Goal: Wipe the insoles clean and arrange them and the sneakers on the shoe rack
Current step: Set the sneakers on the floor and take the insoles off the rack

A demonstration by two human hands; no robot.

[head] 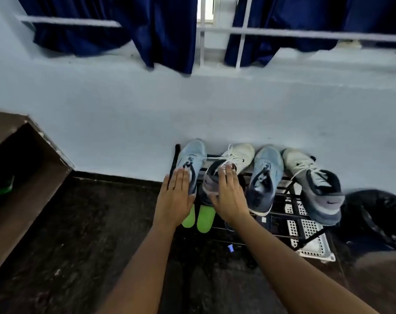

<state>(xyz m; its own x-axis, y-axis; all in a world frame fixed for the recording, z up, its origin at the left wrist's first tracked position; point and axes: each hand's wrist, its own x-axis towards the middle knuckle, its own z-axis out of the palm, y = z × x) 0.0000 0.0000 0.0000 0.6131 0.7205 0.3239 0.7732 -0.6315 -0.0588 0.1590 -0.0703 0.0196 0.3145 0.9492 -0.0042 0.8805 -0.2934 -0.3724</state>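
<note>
Arranging step, near the end by my read. All four sneakers sit toe-to-wall on the top tier of the shoe rack (175, 158). My left hand (175, 196) lies flat against the leftmost blue sneaker (192, 155), fingers (181, 175) straight, no grip. My right hand (228, 196) rests flat over the collar of the white sneaker (240, 155) beside it, also gripping nothing. The second blue sneaker (265, 175) and second white sneaker (314, 184) are untouched to the right. The green insoles (205, 217) lie on the tier below, heels poking out between my wrists. Can't tell if they're wiped.

Next: nudge these two straight and parallel, light push only, then let go. Pairs sit alternated, so a swap may be needed.
</note>
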